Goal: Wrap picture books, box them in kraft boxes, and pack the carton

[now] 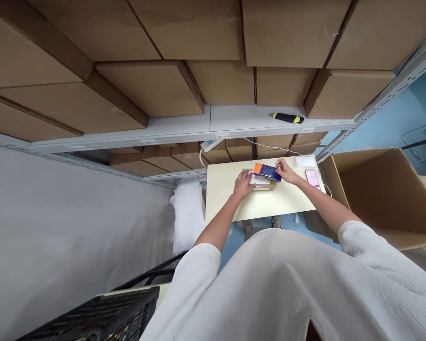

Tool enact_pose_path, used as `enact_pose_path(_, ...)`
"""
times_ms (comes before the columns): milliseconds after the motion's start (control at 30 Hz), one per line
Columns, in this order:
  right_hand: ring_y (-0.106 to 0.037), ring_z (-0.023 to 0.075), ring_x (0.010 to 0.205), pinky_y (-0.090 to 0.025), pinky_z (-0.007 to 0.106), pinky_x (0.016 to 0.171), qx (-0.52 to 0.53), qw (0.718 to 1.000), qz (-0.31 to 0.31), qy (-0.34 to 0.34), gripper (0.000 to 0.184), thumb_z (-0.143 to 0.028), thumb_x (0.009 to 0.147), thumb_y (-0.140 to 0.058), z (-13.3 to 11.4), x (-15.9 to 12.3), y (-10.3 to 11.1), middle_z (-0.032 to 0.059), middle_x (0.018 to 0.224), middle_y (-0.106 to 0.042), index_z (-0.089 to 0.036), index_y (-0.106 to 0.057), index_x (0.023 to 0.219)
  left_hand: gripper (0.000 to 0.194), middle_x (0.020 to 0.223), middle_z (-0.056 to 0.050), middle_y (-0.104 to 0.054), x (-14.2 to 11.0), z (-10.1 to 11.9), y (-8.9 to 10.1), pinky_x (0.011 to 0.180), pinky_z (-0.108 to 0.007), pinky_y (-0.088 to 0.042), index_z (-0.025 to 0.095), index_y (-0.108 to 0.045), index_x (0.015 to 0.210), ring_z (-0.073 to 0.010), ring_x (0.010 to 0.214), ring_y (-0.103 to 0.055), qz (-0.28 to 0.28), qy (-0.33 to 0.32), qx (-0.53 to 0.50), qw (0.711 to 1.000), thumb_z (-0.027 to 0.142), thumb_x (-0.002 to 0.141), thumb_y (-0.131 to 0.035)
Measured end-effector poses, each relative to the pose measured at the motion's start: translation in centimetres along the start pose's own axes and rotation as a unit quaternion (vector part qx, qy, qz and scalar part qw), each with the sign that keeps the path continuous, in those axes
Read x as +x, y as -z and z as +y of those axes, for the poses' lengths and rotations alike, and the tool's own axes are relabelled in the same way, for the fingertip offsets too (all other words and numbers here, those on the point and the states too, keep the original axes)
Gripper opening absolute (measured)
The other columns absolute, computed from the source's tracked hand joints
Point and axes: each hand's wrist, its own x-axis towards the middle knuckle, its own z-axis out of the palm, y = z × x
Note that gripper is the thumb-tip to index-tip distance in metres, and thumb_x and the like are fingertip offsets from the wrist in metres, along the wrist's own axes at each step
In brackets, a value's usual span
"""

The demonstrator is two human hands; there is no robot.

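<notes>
On the pale yellow table [227,203] lies a small brown cardboard box [264,187] with something white on top. My left hand [244,184] is wrapped round the left end of this box, a ring on one finger. A blue and orange tape dispenser [270,171] is over the box, its orange end pointing left. My right hand [285,171] grips the dispenser at its right end, fingers curled. Whether tape runs from the dispenser to the box is too small to tell.
Cardboard boxes [216,80] fill the shelf above, where a black-yellow utility knife [287,117] lies. A phone [313,179] and a white block [306,161] are on the table's right. A large open carton [386,189] stands right, a black crate [124,312] lower left.
</notes>
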Motion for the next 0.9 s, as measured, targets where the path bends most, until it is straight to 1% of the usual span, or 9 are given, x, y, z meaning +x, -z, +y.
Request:
enact_pose_path(100, -0.061, 0.0255, 0.097, -0.052, 0.041, 0.090, -0.098, 0.994, -0.015, 0.050, 0.019, -0.039, 0.092, -0.052, -1.1, -0.7, 0.6, 0.0057, 0.109, -0.067, -0.028, -0.054, 0.107, 0.064, 0.178, -0.015, -0.046, 0.0, 0.0, 0.1, 0.130, -0.054, -0.045, 0.022, -0.059, 0.160, -0.0393, 0.165, -0.037, 0.002, -0.001, 0.000, 1.000, 0.040, 0.100, -0.069)
enact_pose_path(167, -0.060, 0.0262, 0.093, -0.051, 0.041, 0.087, -0.167, 0.984, -0.029, 0.053, 0.017, -0.042, 0.094, -0.055, -1.9, -1.2, 0.8, 0.0057, 0.106, -0.068, -0.028, -0.054, 0.103, 0.063, 0.178, -0.015, -0.045, 0.0, 0.1, 0.2, 0.129, -0.054, -0.046, 0.023, -0.058, 0.161, -0.0390, 0.165, -0.037, 0.000, -0.005, 0.003, 1.000, 0.040, 0.101, -0.069)
enact_pose_path(200, -0.060, 0.0263, 0.090, -0.050, 0.040, 0.085, -0.199, 0.978, -0.034, 0.048, 0.021, -0.045, 0.093, -0.060, -2.3, -1.5, 0.9, 0.0054, 0.104, -0.068, -0.028, -0.053, 0.102, 0.062, 0.178, -0.015, -0.045, -0.1, 0.2, 0.2, 0.129, -0.054, -0.046, 0.023, -0.058, 0.161, -0.0386, 0.165, -0.037, -0.002, -0.006, 0.006, 1.000, 0.039, 0.101, -0.068)
enact_pose_path(267, -0.060, 0.0272, 0.090, -0.047, 0.038, 0.082, -0.255, 0.965, -0.035, 0.043, 0.037, -0.051, 0.085, -0.075, -2.9, -1.9, 1.1, 0.0052, 0.102, -0.068, -0.028, -0.052, 0.102, 0.061, 0.179, -0.015, -0.044, -0.2, 0.3, 0.3, 0.129, -0.053, -0.045, 0.022, -0.058, 0.160, -0.0380, 0.166, -0.035, -0.008, -0.005, 0.008, 1.000, 0.039, 0.102, -0.068)
enact_pose_path(367, -0.060, 0.0285, 0.093, -0.043, 0.035, 0.080, -0.310, 0.949, -0.033, 0.044, 0.047, -0.047, 0.075, -0.085, -3.3, -2.3, 1.5, 0.0056, 0.099, -0.067, -0.029, -0.047, 0.096, 0.061, 0.180, -0.016, -0.042, -0.2, 0.3, 0.4, 0.132, -0.054, -0.041, 0.021, -0.058, 0.161, -0.0384, 0.168, -0.033, -0.014, -0.001, 0.006, 1.000, 0.038, 0.103, -0.067)
enact_pose_path(500, -0.055, 0.0227, 0.080, -0.038, 0.032, 0.071, -0.286, 0.958, -0.033, 0.018, 0.050, -0.049, 0.076, -0.083, -3.0, -2.9, 2.3, 0.0019, 0.093, -0.064, -0.029, -0.042, 0.095, 0.062, 0.181, -0.017, -0.041, 0.1, 0.2, 0.5, 0.132, -0.057, -0.037, 0.023, -0.059, 0.160, -0.0404, 0.168, -0.031, -0.026, 0.001, -0.005, 1.000, 0.039, 0.102, -0.071)
enact_pose_path(600, -0.052, 0.0206, 0.079, -0.038, 0.031, 0.069, -0.239, 0.970, -0.022, 0.026, 0.053, -0.054, 0.076, -0.083, -2.7, -3.0, 2.4, 0.0001, 0.091, -0.062, -0.029, -0.040, 0.095, 0.063, 0.180, -0.017, -0.042, 0.4, 0.1, 0.6, 0.131, -0.057, -0.038, 0.024, -0.060, 0.159, -0.0413, 0.168, -0.031, -0.030, 0.000, -0.018, 0.999, 0.041, 0.100, -0.074)
enact_pose_path(800, -0.050, 0.0191, 0.081, -0.042, 0.031, 0.070, -0.153, 0.987, 0.001, 0.047, 0.048, -0.047, 0.072, -0.078, -2.2, -2.4, 1.2, -0.0016, 0.094, -0.059, -0.029, -0.040, 0.097, 0.059, 0.179, -0.018, -0.044, 0.2, 0.1, 0.6, 0.133, -0.060, -0.033, 0.024, -0.065, 0.153, -0.0427, 0.168, -0.033, -0.016, 0.004, -0.053, 0.998, 0.033, 0.096, -0.077)
enact_pose_path(900, -0.050, 0.0189, 0.081, -0.043, 0.031, 0.072, -0.142, 0.989, 0.006, 0.046, 0.047, -0.043, 0.072, -0.077, -1.3, -2.2, 0.8, -0.0022, 0.094, -0.058, -0.029, -0.040, 0.096, 0.053, 0.173, -0.017, -0.052, 0.1, 0.3, 0.9, 0.134, -0.061, -0.031, 0.024, -0.070, 0.145, -0.0425, 0.164, -0.041, 0.020, 0.025, -0.101, 0.994, 0.025, 0.093, -0.078)
